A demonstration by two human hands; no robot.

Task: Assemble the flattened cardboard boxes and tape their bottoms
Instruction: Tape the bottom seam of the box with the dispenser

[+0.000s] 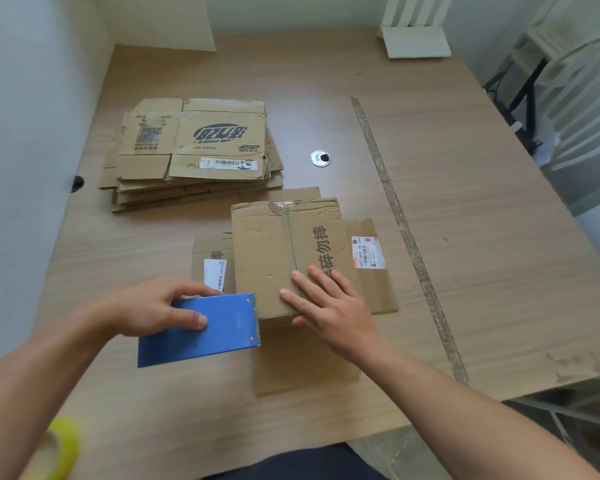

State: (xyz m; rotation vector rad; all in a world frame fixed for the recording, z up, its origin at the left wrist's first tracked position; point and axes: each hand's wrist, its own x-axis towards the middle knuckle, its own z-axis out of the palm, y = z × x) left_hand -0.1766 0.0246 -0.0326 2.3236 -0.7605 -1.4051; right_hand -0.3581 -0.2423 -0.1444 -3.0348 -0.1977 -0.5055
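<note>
A wooden desk (pixel 465 202). The left grip (pixel 153 306) curls round a blue tape dispenser (pixel 219 330); just right of it, the right grip (pixel 333 313) lies flat, fingers straight, on the cardboard box (pixel 267 251). Best to keep it pressed shut while taping across.

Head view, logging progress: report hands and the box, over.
Right hand flat on brown cardboard box, flaps folded shut. Left hand grips blue tape dispenser at its near edge. Nothing blocking; stack of flattened cardboard boxes lies apart behind.
</note>
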